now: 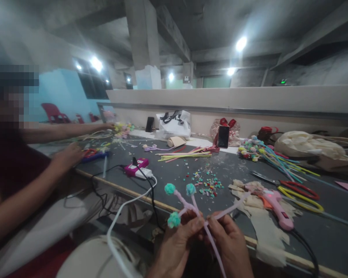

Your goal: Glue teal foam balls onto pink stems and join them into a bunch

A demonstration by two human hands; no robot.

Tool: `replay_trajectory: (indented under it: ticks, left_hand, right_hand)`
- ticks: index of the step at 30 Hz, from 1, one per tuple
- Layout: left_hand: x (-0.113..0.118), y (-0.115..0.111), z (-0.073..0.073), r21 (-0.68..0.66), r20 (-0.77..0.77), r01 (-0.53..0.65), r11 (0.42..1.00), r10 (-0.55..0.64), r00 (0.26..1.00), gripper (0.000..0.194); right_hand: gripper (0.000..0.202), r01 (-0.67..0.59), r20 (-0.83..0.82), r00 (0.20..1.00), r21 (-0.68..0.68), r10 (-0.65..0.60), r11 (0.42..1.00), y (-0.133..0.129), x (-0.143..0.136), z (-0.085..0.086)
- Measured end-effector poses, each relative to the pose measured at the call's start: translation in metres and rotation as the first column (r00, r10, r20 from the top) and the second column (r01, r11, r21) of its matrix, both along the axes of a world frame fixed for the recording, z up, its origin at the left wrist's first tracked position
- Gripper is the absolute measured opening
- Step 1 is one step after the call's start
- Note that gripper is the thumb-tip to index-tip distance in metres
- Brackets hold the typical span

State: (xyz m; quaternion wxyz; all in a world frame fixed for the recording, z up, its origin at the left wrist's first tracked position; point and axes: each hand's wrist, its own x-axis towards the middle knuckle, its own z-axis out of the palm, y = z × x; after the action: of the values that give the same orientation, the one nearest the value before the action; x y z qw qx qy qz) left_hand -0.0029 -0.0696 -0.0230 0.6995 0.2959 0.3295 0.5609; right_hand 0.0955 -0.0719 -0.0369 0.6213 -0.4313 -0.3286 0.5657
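My left hand [178, 241] pinches a pale pink fuzzy stem [195, 208] near its branching point. Three branches on it end in turquoise bumpy balls [174, 219], at the upper left of my fingers. Close beside it, my right hand [229, 241] grips another pink stem [233, 206] where it meets the first, its free end reaching up to the right. One stem length hangs down between both hands. A pink glue gun [278, 210] lies to the right on a stained cloth [256, 220].
Scissors [300, 193] with red and yellow handles lie at the right. Small colored bits [210, 183] cover the table middle. A power strip [137, 168] with cables sits left of them. At the left, a person's arms [58, 162] reach over the table. Behind stands a phone [223, 136].
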Motion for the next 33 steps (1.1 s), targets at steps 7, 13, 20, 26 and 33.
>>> replay_trajectory:
  ticks: [7,13,20,26,33]
  left_hand:
    - [-0.006,-0.001,0.003,0.076,-0.041,0.074,0.994,-0.071,0.997,0.009]
    - [-0.008,-0.001,-0.006,0.017,0.05,0.025,1.0,-0.026,0.998,0.005]
    - [-0.006,-0.002,-0.009,-0.07,0.135,-0.011,0.998,0.02,0.991,0.01]
    - [-0.005,-0.003,-0.007,-0.113,0.1,-0.103,0.988,0.114,0.988,0.011]
    - [-0.006,-0.005,-0.004,-0.18,0.111,-0.173,0.968,0.195,0.975,0.015]
  right_hand:
    - [0.029,0.007,-0.031,0.999,-0.005,-0.007,1.0,-0.001,-0.005,-0.003]
    - [0.028,-0.093,-0.065,0.993,0.029,0.095,0.995,-0.001,-0.003,-0.005]
    - [0.027,-0.008,0.025,1.0,0.059,0.007,0.998,-0.002,-0.001,-0.002]
    - [0.026,-0.06,-0.011,0.998,-0.024,0.059,0.998,-0.001,-0.004,-0.015]
    - [0.018,-0.05,0.482,0.589,0.822,-0.648,0.567,-0.006,0.012,-0.022]
